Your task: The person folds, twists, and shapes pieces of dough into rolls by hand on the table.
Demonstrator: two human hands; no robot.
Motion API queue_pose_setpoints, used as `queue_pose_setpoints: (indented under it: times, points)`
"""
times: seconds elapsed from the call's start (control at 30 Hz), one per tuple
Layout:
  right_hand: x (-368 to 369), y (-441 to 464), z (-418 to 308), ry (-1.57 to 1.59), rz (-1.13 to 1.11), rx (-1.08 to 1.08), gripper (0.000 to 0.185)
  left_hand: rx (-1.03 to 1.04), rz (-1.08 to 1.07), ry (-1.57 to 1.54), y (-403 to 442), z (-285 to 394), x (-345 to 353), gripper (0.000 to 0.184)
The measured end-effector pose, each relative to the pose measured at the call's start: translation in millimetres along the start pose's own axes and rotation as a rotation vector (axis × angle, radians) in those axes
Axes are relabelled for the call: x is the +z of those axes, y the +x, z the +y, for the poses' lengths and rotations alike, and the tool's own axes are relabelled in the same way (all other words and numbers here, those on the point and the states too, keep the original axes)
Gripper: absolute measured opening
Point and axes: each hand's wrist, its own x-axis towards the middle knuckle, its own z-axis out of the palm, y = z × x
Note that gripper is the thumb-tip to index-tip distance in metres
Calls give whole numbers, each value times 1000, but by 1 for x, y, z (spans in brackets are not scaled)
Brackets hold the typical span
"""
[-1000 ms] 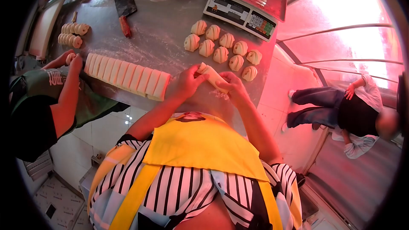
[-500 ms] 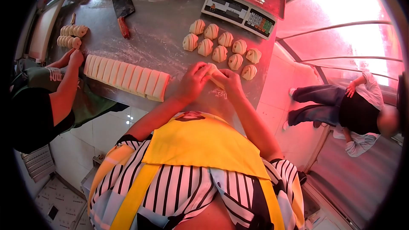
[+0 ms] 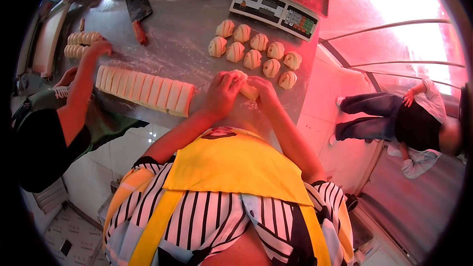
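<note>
Between my two hands, just above the metal table, is a piece of dough [image 3: 249, 91]. My left hand [image 3: 222, 91] grips its left side with bent fingers. From the other side, my right hand [image 3: 265, 91] pinches it; parts of the dough are hidden by the fingers. Several twisted dough rolls [image 3: 253, 59] sit in two rows beyond my hands, toward the scale. To my left lies a long row of cut dough strips [image 3: 146, 89], pressed side by side.
A digital scale [image 3: 276, 10] stands at the back right. A cleaver [image 3: 138, 7] with a red handle lies on the floured metal table [image 3: 172, 34]. At left, a co-worker's hand [image 3: 101, 47] is by more twisted rolls [image 3: 81, 38]. Another person [image 3: 416, 118] stands at right.
My hands have turned the dough slightly, and more of its lower end shows. The co-worker's one hand has moved right and away from the other, beside the rolls.
</note>
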Motion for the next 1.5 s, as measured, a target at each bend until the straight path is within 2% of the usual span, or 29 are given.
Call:
queue_pose_setpoints:
  times: [0.1,0.2,0.3,0.4,0.5,0.6,0.7,0.8,0.9,1.0,1.1,1.2,1.3,1.4,1.5]
  points:
    - [2,-6,-12,63,52,184,24,169,-48,-37,2,1,-13,25]
    - [-2,-6,-17,-44,58,177,26,-463,-91,-729,0,-2,-22,22]
    - [5,-9,-27,-98,52,129,28,-908,-65,-1076,6,-21,-6,24]
    - [13,-9,-30,-362,50,14,34,-799,-227,-1221,7,-14,1,28]
    - [12,-6,-24,-390,67,-94,42,-868,-197,-1200,8,-22,6,30]
    - [12,-17,-28,-810,57,-622,47,-1049,-148,-1294,10,-32,4,29]
    - [3,-21,-30,-1220,-101,-760,41,-1143,-230,-1409,10,-36,0,28]
    - [-1,-16,-37,-1345,-90,-1031,31,-1189,-311,-1468,14,-29,-5,27]
    - [-4,-22,-29,-1285,-85,-553,26,-925,-329,-1045,10,-32,1,23]
    - [1,-19,-27,-172,-35,312,28,-32,-144,-220,11,-39,10,19]
    - [13,-29,-30,-109,-191,82,31,-525,-288,-691,10,-34,1,16]
    - [14,-41,-45,-713,-353,-329,36,-765,-420,-927,13,-50,0,14]
    - [9,-36,-33,-877,-221,-421,32,-833,-448,-803,14,-52,8,13]
    - [-1,-16,-28,-751,2,-289,19,-447,-474,-286,13,-39,11,16]
    - [-3,2,-42,-398,112,-50,12,-118,-429,-374,2,-21,14,16]
